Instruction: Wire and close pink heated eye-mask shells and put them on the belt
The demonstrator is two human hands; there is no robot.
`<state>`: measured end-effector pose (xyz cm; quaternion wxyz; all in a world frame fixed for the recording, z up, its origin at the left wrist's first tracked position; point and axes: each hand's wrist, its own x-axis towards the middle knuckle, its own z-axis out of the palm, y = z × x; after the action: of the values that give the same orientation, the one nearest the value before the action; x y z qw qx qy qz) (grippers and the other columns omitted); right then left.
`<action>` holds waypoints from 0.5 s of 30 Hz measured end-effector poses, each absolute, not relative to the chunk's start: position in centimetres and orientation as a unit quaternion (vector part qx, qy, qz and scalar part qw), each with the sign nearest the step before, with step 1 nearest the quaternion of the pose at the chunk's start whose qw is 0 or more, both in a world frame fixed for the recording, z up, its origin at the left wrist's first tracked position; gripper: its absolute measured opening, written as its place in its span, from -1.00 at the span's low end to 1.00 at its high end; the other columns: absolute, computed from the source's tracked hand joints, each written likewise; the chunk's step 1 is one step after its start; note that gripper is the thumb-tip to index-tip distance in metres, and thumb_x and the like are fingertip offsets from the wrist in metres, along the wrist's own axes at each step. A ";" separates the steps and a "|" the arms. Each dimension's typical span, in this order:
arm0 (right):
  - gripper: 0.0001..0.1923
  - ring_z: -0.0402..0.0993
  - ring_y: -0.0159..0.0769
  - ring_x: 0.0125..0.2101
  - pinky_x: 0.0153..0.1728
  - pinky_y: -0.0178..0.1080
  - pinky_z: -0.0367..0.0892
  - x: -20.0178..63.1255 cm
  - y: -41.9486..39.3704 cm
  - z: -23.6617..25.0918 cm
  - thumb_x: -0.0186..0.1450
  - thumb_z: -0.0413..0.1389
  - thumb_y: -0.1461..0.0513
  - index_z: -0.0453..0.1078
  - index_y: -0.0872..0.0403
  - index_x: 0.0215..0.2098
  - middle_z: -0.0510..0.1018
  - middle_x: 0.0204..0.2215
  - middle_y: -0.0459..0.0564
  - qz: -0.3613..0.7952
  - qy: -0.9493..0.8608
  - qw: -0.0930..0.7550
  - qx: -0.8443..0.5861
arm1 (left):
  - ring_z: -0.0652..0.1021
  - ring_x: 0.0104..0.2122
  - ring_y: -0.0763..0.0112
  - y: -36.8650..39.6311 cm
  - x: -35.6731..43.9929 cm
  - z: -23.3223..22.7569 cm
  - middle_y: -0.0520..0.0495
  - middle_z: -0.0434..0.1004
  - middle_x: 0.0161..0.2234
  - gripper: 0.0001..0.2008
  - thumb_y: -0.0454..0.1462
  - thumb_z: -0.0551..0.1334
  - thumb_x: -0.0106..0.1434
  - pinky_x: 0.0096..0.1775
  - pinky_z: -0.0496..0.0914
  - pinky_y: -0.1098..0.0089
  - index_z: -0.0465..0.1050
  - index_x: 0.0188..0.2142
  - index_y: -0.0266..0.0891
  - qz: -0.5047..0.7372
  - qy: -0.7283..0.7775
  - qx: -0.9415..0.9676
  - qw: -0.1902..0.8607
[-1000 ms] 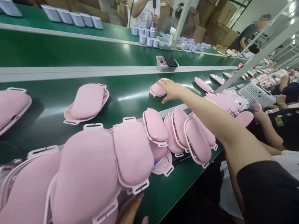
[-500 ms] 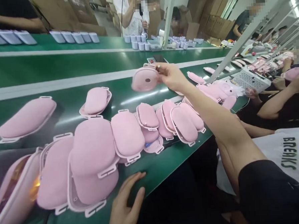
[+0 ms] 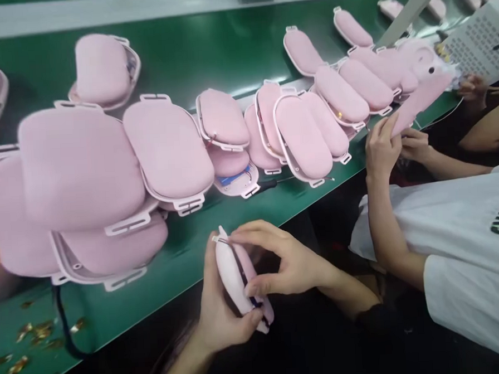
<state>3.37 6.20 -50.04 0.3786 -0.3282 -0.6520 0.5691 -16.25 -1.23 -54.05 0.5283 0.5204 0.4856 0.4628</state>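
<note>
Brought down from the belt [image 3: 225,48], the pink case [image 3: 242,276] is pinched edge-on by the right hand [image 3: 285,263] and cupped by the left hand [image 3: 220,311], so it could be dropped if squeezed unevenly.

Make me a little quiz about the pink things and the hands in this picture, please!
1. True or false: both of the person's hands hold one pink pad.
2. What colour is the belt under the pink pads?
3. Whose hands are at the right edge? A) the person's B) a co-worker's

Key
1. True: left hand and right hand grip the pink pad.
2. Green belt.
3. B: co-worker's hand.
</note>
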 end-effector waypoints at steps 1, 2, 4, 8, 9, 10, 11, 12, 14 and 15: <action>-0.28 0.65 -0.26 -0.01 -0.09 -0.28 0.65 3.8 6.5 -50.3 0.30 0.45 -0.06 0.47 -0.06 0.34 0.56 0.25 0.11 0.583 -0.644 0.365 -0.337 | 0.61 0.24 -0.31 -1.3 -16.3 -53.9 -0.47 0.38 0.40 0.22 0.18 0.49 0.20 0.21 0.57 -0.24 -0.13 0.61 -0.11 0.465 0.462 0.501 0.565; -0.34 0.65 -0.27 -0.03 -0.13 -0.29 0.64 4.3 6.8 -50.4 0.33 0.43 -0.02 0.48 -0.05 0.33 0.57 0.24 0.10 0.586 -0.639 0.358 -0.347 | 0.56 0.30 -0.34 -1.3 -16.4 -54.0 -0.44 0.39 0.41 0.17 0.18 0.49 0.20 0.26 0.52 -0.25 -0.03 0.59 -0.11 0.471 0.448 0.474 0.594; -0.49 0.66 -0.28 -0.04 -0.16 -0.29 0.63 5.0 7.5 -50.2 0.40 0.33 0.12 0.51 -0.03 0.29 0.62 0.19 0.06 0.565 -0.643 0.359 -0.373 | 0.50 0.36 -0.38 -1.4 -16.6 -54.2 -0.40 0.45 0.39 0.08 0.20 0.50 0.16 0.33 0.47 -0.24 0.20 0.52 -0.16 0.493 0.455 0.401 0.624; -0.59 0.65 -0.20 0.10 0.13 -0.11 0.58 4.9 8.9 -49.9 0.42 0.15 0.30 0.56 0.02 0.21 0.68 0.17 0.05 0.464 -0.697 0.324 -0.441 | 0.46 0.38 -0.40 -1.4 -17.1 -53.7 -0.37 0.56 0.30 -0.01 0.17 0.54 0.11 0.37 0.41 -0.22 0.37 0.40 -0.22 0.476 0.488 0.277 0.677; -0.63 0.64 -0.16 0.14 0.20 -0.07 0.54 4.7 9.2 -49.9 0.45 0.17 0.26 0.57 0.04 0.19 0.69 0.16 0.06 0.451 -0.706 0.304 -0.453 | 0.45 0.39 -0.40 -1.1 -17.1 -53.2 -0.36 0.56 0.30 0.01 0.15 0.56 0.09 0.39 0.39 -0.22 0.36 0.41 -0.21 0.464 0.500 0.270 0.679; -0.66 0.63 -0.13 0.16 0.23 -0.04 0.52 4.4 9.4 -49.9 0.47 0.21 0.20 0.58 0.05 0.18 0.70 0.16 0.07 0.445 -0.709 0.289 -0.466 | 0.43 0.40 -0.39 -0.9 -17.1 -52.8 -0.34 0.55 0.31 0.03 0.14 0.58 0.07 0.41 0.36 -0.21 0.35 0.42 -0.20 0.455 0.510 0.278 0.675; -0.66 0.64 -0.11 0.16 0.23 -0.04 0.52 4.0 9.6 -50.0 0.47 0.26 0.14 0.59 0.05 0.17 0.71 0.14 0.07 0.441 -0.707 0.280 -0.477 | 0.40 0.42 -0.37 -0.6 -17.1 -52.3 -0.33 0.52 0.33 0.05 0.13 0.60 0.06 0.43 0.33 -0.20 0.34 0.43 -0.19 0.448 0.516 0.294 0.668; -0.65 0.66 -0.12 0.13 0.20 -0.06 0.53 3.7 9.7 -50.2 0.47 0.30 0.10 0.60 0.04 0.16 0.73 0.12 0.05 0.436 -0.703 0.281 -0.486 | 0.37 0.45 -0.35 -0.2 -17.1 -51.9 -0.31 0.49 0.36 0.06 0.12 0.60 0.07 0.45 0.30 -0.18 0.32 0.44 -0.17 0.443 0.520 0.312 0.661; -0.77 0.69 -0.19 0.06 0.15 -0.11 0.54 3.2 9.8 -50.6 0.49 0.30 0.12 0.64 -0.01 0.06 0.77 0.04 -0.03 0.412 -0.703 0.319 -0.485 | 0.31 0.48 -0.31 0.3 -17.1 -51.6 -0.28 0.44 0.41 0.02 0.10 0.59 0.11 0.49 0.24 -0.12 0.32 0.45 -0.18 0.437 0.513 0.351 0.650; -0.84 0.70 -0.24 0.01 0.14 -0.13 0.54 3.0 9.8 -50.8 0.51 0.27 0.15 0.66 -0.03 0.00 0.78 -0.01 -0.07 0.397 -0.705 0.349 -0.473 | 0.31 0.48 -0.30 0.4 -17.1 -51.6 -0.28 0.43 0.41 0.00 0.09 0.57 0.13 0.49 0.24 -0.09 0.33 0.44 -0.21 0.441 0.505 0.360 0.649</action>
<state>3.04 9.76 -50.80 0.3485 -0.4731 -0.7053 0.3965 -17.11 0.44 -51.59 0.6488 0.3598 0.5048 0.4414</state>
